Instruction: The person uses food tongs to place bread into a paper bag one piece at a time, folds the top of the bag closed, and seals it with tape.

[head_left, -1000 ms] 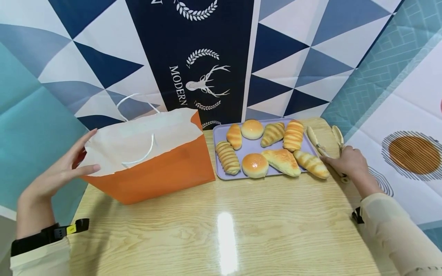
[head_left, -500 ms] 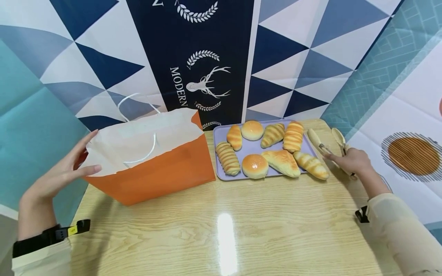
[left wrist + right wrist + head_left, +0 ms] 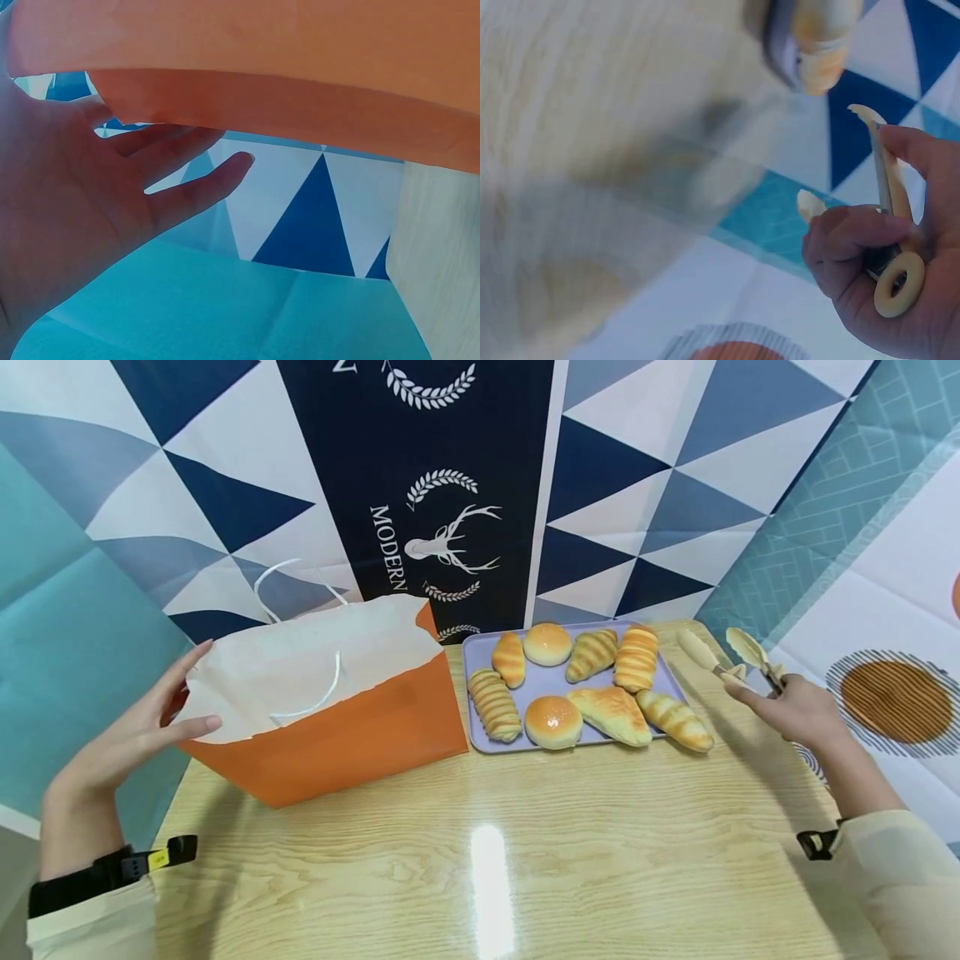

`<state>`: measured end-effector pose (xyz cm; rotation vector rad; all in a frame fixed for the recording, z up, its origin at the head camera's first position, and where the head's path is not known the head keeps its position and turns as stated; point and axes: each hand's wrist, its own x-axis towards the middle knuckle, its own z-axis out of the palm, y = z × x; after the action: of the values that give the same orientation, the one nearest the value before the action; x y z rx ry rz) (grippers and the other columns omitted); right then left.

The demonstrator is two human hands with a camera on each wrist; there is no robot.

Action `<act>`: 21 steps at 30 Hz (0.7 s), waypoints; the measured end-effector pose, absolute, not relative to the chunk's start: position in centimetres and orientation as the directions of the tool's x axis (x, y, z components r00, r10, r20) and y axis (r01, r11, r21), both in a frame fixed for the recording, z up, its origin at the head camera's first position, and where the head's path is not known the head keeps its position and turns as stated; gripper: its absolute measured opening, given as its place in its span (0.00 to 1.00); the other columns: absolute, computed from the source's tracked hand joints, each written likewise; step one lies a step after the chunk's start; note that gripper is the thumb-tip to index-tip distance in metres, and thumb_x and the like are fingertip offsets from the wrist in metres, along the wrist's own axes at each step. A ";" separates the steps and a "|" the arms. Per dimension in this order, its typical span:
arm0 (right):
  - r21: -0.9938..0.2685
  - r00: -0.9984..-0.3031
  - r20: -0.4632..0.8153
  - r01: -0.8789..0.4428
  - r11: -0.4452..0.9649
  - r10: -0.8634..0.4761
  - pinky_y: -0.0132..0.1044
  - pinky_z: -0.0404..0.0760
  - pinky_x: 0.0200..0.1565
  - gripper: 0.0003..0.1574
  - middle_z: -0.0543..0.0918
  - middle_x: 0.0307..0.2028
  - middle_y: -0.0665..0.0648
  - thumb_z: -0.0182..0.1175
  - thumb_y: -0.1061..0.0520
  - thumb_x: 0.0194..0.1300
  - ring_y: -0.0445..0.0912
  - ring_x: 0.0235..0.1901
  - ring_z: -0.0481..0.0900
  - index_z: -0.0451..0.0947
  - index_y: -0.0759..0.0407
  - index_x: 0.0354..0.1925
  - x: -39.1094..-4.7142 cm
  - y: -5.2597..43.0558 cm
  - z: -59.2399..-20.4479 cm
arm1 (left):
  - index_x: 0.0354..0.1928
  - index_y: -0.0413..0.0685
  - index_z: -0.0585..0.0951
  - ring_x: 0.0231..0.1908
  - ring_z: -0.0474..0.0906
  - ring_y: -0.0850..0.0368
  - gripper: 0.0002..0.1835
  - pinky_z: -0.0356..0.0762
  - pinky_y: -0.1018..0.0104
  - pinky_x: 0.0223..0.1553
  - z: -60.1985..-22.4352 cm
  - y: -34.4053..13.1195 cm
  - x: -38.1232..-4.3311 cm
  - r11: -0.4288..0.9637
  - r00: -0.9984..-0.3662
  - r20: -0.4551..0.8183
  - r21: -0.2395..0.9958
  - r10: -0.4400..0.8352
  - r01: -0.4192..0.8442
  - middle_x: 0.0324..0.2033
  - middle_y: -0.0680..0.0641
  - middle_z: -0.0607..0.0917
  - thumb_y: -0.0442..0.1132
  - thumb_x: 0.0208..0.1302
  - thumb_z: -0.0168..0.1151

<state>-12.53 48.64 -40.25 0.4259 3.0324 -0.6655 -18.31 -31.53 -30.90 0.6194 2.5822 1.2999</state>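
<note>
The left hand (image 3: 120,739) rests at the left end of an orange paper bag (image 3: 360,735) with a white inside. Its thumb lies along the bag's front rim and the index finger along the back one. In the left wrist view the other fingers (image 3: 206,184) reach out straight below the orange paper. At the right, the right hand (image 3: 798,710) grips cream-tipped food tongs (image 3: 697,650) with their two ends spread apart. The right wrist view shows fingers curled round the tongs' arms, with a cream ring (image 3: 885,304) at the end.
Left of the tongs lies a purple tray (image 3: 555,677) with several breads. A pale striped loaf (image 3: 675,720) hangs over its front right corner, close to the right hand. White cord handles (image 3: 311,706) rise from the bag. Patterned cloth walls (image 3: 600,485) stand behind the wooden table (image 3: 600,843).
The right hand has lifted the tongs off the table and moved rightward and slightly up, with their ends now facing away from the person. The left hand and bag have barely moved.
</note>
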 end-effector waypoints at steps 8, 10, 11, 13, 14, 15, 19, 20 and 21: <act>-0.312 -0.955 0.219 0.123 0.942 0.198 0.45 0.62 0.17 0.43 0.73 0.26 0.71 0.64 0.30 0.56 0.61 0.25 0.70 0.71 0.71 0.33 -10.0 45.4 -38.2 | 0.78 0.73 0.38 0.74 0.31 0.58 0.49 0.24 0.28 0.68 -30.8 -31.5 -18.3 0.527 -0.899 0.020 0.805 0.437 0.274 0.77 0.57 0.34 0.33 0.69 0.56; -0.290 -0.958 0.228 0.106 0.951 0.176 0.51 0.66 0.17 0.46 0.74 0.29 0.75 0.65 0.30 0.55 0.64 0.26 0.71 0.71 0.75 0.36 -9.1 44.6 -38.0 | 0.78 0.73 0.38 0.74 0.30 0.57 0.49 0.25 0.29 0.68 -30.8 -31.5 -18.3 0.527 -0.900 0.018 0.805 0.436 0.272 0.77 0.57 0.34 0.33 0.69 0.56; -0.280 -0.961 0.220 0.101 0.955 0.167 0.54 0.68 0.17 0.49 0.74 0.31 0.77 0.65 0.30 0.55 0.66 0.26 0.72 0.71 0.78 0.40 -8.7 44.3 -37.9 | 0.78 0.73 0.38 0.74 0.31 0.56 0.49 0.25 0.28 0.68 -30.8 -31.5 -18.3 0.528 -0.900 0.018 0.805 0.435 0.271 0.77 0.57 0.34 0.33 0.69 0.56; -0.263 -0.968 0.197 0.099 0.960 0.154 0.61 0.70 0.20 0.56 0.74 0.36 0.82 0.64 0.29 0.55 0.69 0.28 0.73 0.70 0.82 0.49 -7.9 43.8 -37.8 | 0.78 0.73 0.38 0.74 0.31 0.55 0.49 0.26 0.28 0.68 -30.8 -31.4 -18.4 0.531 -0.901 0.016 0.803 0.433 0.270 0.77 0.57 0.35 0.34 0.69 0.56; -0.258 -0.973 0.179 0.099 0.961 0.148 0.63 0.71 0.22 0.58 0.73 0.39 0.83 0.64 0.29 0.56 0.70 0.29 0.74 0.69 0.83 0.53 -7.5 43.6 -37.8 | 0.78 0.73 0.37 0.74 0.31 0.54 0.49 0.26 0.28 0.68 -30.9 -31.4 -18.4 0.532 -0.901 0.016 0.803 0.433 0.269 0.77 0.57 0.35 0.34 0.69 0.56; -0.250 -0.976 0.164 0.097 0.963 0.141 0.64 0.71 0.24 0.61 0.72 0.40 0.85 0.64 0.28 0.56 0.71 0.30 0.74 0.67 0.84 0.57 -7.2 43.4 -37.9 | 0.78 0.73 0.37 0.74 0.31 0.54 0.49 0.26 0.28 0.68 -30.9 -31.4 -18.4 0.532 -0.902 0.015 0.803 0.432 0.268 0.77 0.57 0.35 0.34 0.69 0.56; -0.247 -0.986 0.122 0.082 0.966 0.115 0.67 0.72 0.27 0.64 0.72 0.44 0.85 0.64 0.28 0.56 0.72 0.33 0.75 0.64 0.84 0.61 -6.0 43.1 -38.4 | 0.78 0.73 0.37 0.74 0.30 0.57 0.49 0.26 0.37 0.73 -31.0 -31.4 -18.3 0.539 -0.902 0.016 0.797 0.432 0.272 0.77 0.59 0.34 0.34 0.69 0.56; -0.249 -0.988 0.112 0.079 0.965 0.110 0.68 0.72 0.28 0.64 0.72 0.45 0.85 0.64 0.28 0.56 0.73 0.33 0.75 0.64 0.84 0.62 -5.7 43.0 -38.6 | 0.78 0.73 0.37 0.74 0.30 0.57 0.49 0.29 0.48 0.76 -31.0 -31.4 -18.2 0.544 -0.902 0.018 0.792 0.431 0.276 0.77 0.59 0.33 0.34 0.70 0.56; -0.249 -0.989 0.104 0.080 0.965 0.108 0.69 0.72 0.29 0.65 0.72 0.45 0.85 0.64 0.28 0.56 0.74 0.34 0.75 0.64 0.83 0.62 -5.5 43.0 -38.9 | 0.78 0.73 0.37 0.74 0.30 0.58 0.49 0.32 0.60 0.77 -31.0 -31.4 -18.2 0.550 -0.902 0.019 0.787 0.431 0.279 0.76 0.60 0.33 0.34 0.70 0.56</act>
<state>-5.52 43.01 -38.86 0.1550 3.2301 -0.4018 -18.21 -31.44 -31.03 0.6028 2.6065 1.2769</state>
